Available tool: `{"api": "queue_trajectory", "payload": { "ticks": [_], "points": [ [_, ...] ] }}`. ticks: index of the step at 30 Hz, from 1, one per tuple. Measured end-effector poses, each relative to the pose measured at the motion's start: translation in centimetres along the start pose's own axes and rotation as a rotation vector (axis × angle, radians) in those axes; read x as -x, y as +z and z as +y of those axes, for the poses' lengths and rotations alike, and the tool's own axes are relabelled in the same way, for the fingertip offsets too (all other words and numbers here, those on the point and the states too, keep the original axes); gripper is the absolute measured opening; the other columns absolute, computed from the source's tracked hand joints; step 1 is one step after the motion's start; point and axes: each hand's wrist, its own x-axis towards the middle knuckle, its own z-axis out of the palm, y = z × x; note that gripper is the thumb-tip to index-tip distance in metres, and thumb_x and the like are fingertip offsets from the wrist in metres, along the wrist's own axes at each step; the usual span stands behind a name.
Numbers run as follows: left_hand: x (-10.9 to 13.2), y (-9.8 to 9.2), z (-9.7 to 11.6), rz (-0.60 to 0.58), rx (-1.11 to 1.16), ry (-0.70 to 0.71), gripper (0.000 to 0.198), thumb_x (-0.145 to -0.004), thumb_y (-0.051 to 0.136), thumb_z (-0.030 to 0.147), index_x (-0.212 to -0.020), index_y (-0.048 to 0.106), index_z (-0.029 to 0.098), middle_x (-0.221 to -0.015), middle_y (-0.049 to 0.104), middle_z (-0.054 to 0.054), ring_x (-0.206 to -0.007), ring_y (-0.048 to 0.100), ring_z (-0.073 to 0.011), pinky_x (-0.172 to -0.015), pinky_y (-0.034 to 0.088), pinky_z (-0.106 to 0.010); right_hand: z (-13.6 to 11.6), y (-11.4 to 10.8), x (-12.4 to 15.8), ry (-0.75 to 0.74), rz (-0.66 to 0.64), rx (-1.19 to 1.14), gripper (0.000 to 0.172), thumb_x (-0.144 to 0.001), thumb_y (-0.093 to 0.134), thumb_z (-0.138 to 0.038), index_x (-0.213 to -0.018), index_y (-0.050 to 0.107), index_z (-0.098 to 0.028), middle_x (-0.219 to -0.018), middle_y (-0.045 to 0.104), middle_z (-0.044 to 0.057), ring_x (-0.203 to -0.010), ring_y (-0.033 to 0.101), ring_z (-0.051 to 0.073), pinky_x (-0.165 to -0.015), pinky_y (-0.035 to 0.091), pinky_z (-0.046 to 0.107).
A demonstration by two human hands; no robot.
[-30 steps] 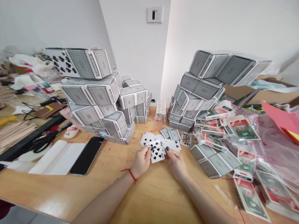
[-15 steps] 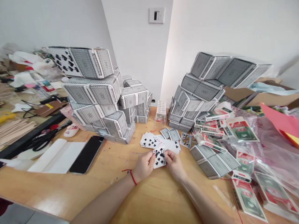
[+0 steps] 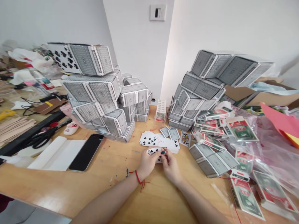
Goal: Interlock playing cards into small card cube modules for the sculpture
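Note:
Low over the table's middle, my left hand (image 3: 149,161) and my right hand (image 3: 171,166) meet at a spade playing card (image 3: 153,150). Both are closed on it, thumbs and fingertips pinching its right part, which they partly cover. Just beyond them lies a spread of face-up playing cards (image 3: 149,139). Grey-backed cards (image 3: 174,134) rest at the far edge of that spread, and a queen card (image 3: 185,138) lies to its right. A red string bracelet circles my left wrist.
Stacked blocks made of cards rise at left (image 3: 93,112) and right (image 3: 198,87). A card block (image 3: 213,160) and red-green card boxes (image 3: 247,197) lie at right. A black phone (image 3: 86,152), white paper (image 3: 58,155) and scissors (image 3: 44,137) lie at left. A clear case (image 3: 161,110) stands behind.
The spade card has turned from upright to lying more sideways. My left hand has rolled over it, and my right fingers have closed in against the left ones.

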Motion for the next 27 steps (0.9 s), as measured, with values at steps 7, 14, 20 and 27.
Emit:
{"api": "queue_trajectory", "payload": {
  "ticks": [7,14,20,27],
  "points": [
    [-0.3,-0.2,-0.1,0.062,0.134,-0.061,0.019,-0.06,0.071,0.029,-0.066,0.068,0.011,-0.064,0.069,-0.005,-0.066,0.064,-0.0186,-0.066,0.049,-0.03,0.2,0.1,0.3,-0.008,-0.061,0.028,0.017,-0.083,0.046,-0.03,-0.092,0.057,-0.02,-0.088,0.064,0.008,-0.081,0.061,0.021,-0.073,0.05,0.032],
    [-1.0,-0.3,-0.4,-0.026,0.223,-0.125,0.028,-0.06,0.072,0.031,-0.079,0.066,0.011,-0.074,0.069,-0.009,-0.074,0.064,-0.0209,-0.068,0.049,-0.031,-0.4,-0.3,0.1,0.034,-0.017,-0.038,0.018,-0.082,0.049,-0.037,-0.083,0.055,-0.02,-0.08,0.064,0.006,-0.072,0.061,0.019,-0.064,0.05,0.028],
    [-1.2,-1.5,-1.7,-0.041,-0.079,0.058,0.03,-0.079,0.051,0.036,-0.1,0.059,0.016,-0.085,0.063,-0.006,-0.071,0.056,-0.0129,-0.064,0.045,-0.024,-0.4,-1.1,-0.8,0.141,0.026,-0.205,0.036,-0.08,0.052,-0.042,-0.108,0.047,-0.021,-0.061,0.058,-0.003,-0.052,0.051,0.013,-0.053,0.042,0.024],
    [-1.0,-1.8,-1.6,0.05,-0.249,0.195,0.033,-0.079,0.049,0.023,-0.112,0.053,0.017,-0.08,0.055,-0.001,-0.068,0.05,-0.0107,-0.061,0.043,-0.021,-0.2,-1.2,-0.7,0.161,0.068,-0.15,0.059,-0.079,0.054,-0.039,-0.132,0.037,-0.017,-0.048,0.037,-0.009,-0.043,0.032,0.009,-0.043,0.028,0.021]
  ]
}}
